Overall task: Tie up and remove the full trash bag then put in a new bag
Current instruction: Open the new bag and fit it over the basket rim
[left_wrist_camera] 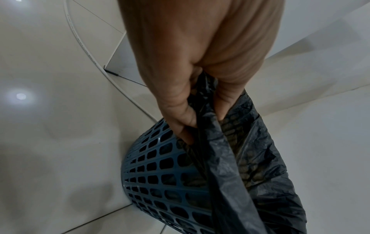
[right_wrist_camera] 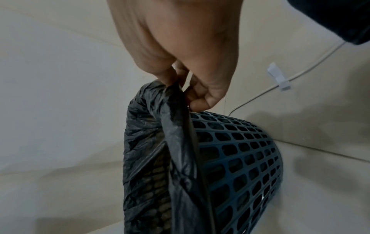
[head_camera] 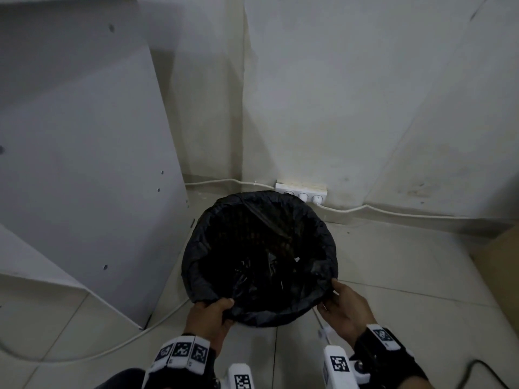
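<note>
A black trash bag (head_camera: pixel 323 237) lines a round blue mesh bin (left_wrist_camera: pixel 160 174) that stands on the tiled floor in a corner. Its edge is folded over the bin's rim. My left hand (head_camera: pixel 209 314) grips the bag's folded edge at the near left of the rim, thumb inside, fingers (left_wrist_camera: pixel 186 123) outside. My right hand (head_camera: pixel 341 307) pinches the edge at the near right; in the right wrist view the fingers (right_wrist_camera: pixel 202 98) curl on the bag (right_wrist_camera: pixel 174 142) above the bin (right_wrist_camera: pixel 250 155). The bag's inside is dark, its contents unclear.
A white power strip (head_camera: pixel 302 192) lies against the wall behind the bin, with white cables (head_camera: pixel 421 214) along the floor. A white cabinet panel (head_camera: pixel 84 164) stands to the left. A cardboard box edge (head_camera: pixel 502 265) is at the right.
</note>
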